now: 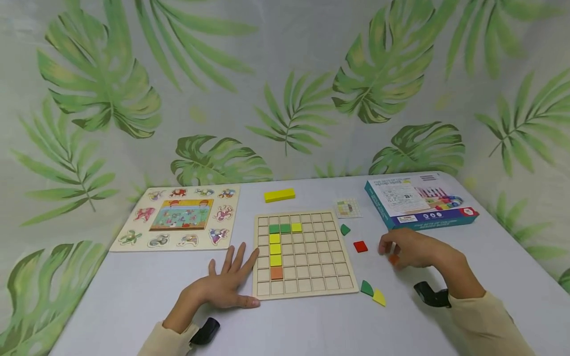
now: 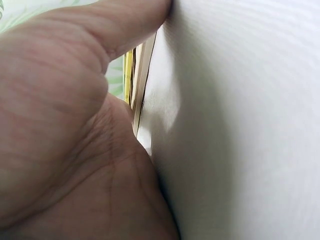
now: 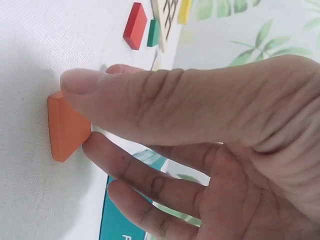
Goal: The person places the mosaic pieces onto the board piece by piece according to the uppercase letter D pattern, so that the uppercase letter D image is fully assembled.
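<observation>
My left hand (image 1: 226, 285) lies with its fingers spread on the table, fingertips against the left edge of the wooden grid board (image 1: 314, 295). The board bears a column of yellow tiles (image 1: 275, 248) with an orange tile (image 1: 276, 273) below them, and green tiles (image 1: 285, 228) and a yellow tile (image 1: 296, 227) along the top. To the right of the board, my right hand (image 1: 414, 248) pinches a loose orange tile (image 3: 70, 127) between thumb and fingers, at or just above the table. A red tile (image 1: 360, 246) lies between that hand and the board.
Green quarter-round pieces (image 1: 367, 288) and a yellow piece (image 1: 379, 297) lie right of the board. A small pattern card (image 1: 348, 208) and a yellow block (image 1: 279, 195) are behind. A picture puzzle board (image 1: 171, 246) sits left, a printed box (image 1: 418, 200) back right.
</observation>
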A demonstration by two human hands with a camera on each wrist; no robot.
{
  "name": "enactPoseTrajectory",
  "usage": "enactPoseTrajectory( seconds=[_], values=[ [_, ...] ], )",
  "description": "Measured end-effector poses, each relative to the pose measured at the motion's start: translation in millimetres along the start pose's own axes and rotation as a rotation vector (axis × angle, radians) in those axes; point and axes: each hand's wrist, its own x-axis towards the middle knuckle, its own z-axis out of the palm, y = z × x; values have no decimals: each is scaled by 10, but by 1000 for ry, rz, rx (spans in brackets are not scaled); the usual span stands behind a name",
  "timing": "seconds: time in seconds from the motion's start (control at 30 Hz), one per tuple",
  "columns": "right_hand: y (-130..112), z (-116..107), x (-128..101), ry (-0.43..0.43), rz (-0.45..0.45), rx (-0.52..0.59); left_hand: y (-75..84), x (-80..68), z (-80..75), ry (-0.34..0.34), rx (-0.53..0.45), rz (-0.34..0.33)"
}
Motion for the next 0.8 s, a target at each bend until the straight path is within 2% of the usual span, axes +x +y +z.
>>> enactPoseTrajectory(
  seconds=[0.2, 0.37, 0.6, 0.8],
  values=[
    [15, 0, 30, -5, 49, 11, 10, -5, -17, 4, -9, 1],
    [56, 37, 66, -16, 94, -4, 40, -25, -9, 0, -20, -31],
    [75, 48, 85, -11, 86, -23, -50, 23, 62, 7, 2, -16],
    [58, 32, 87, 5, 52, -48, 8, 17, 3, 0, 10, -33]
  ],
)
